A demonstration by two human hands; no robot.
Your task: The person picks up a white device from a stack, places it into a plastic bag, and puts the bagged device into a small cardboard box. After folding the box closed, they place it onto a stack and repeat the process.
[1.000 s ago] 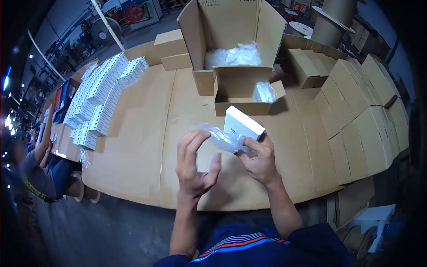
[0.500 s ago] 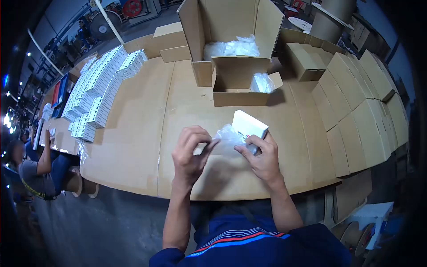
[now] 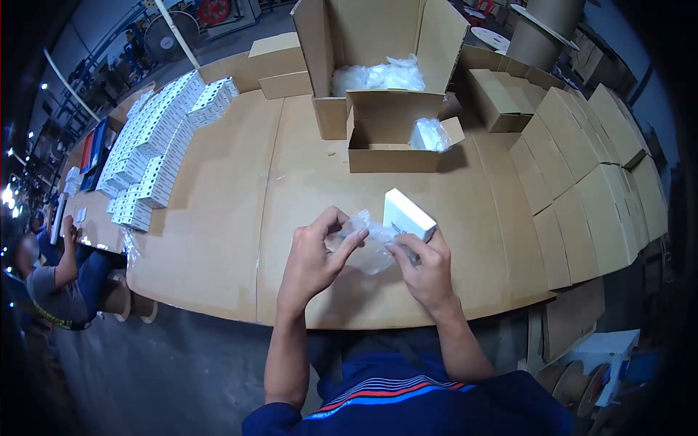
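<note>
A small white box stands tilted above the table in my right hand, whose thumb and fingers also pinch one edge of a clear plastic bag. The bag hangs crumpled between my two hands, to the left of the box. My left hand is at the bag's other side, thumb and forefinger curved around its upper edge; part of the grip is hidden by the film. Beyond my hands sits an open cardboard carton with a plastic-wrapped item at its right end.
A larger open carton holds clear plastic bags behind the small one. Stacked white boxes line the table's left side. Closed brown cartons are piled at the right. Another person sits at the far left.
My left hand has shifted slightly, its thumb and forefinger now wider apart at the bag. The bag is more spread out, and the white box has turned and dropped a little.
</note>
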